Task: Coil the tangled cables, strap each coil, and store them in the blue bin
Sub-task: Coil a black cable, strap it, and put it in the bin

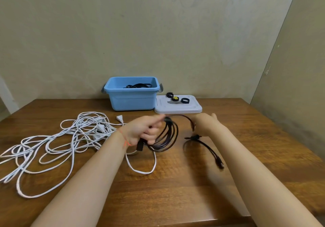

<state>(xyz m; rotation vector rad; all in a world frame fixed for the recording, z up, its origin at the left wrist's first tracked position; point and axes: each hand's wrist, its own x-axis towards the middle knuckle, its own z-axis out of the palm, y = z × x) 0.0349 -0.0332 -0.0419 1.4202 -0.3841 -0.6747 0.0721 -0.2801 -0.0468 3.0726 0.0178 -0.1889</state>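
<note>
My left hand [143,131] is closed around several loops of a black cable [167,137], held just above the table's middle. My right hand [206,123] grips the same cable's strand a little to the right; the loose end with its plugs [219,163] trails down onto the wood. A tangled white cable [58,142] sprawls over the left side of the table, one loop running under my left wrist. The blue bin [131,100] stands at the back against the wall with a black coil [139,85] inside.
The bin's white lid [177,108] lies flat to the right of the bin, carrying black straps [185,100] and a yellow piece [175,98]. The wooden table [175,191] ends at the wall behind and a wall panel at the right.
</note>
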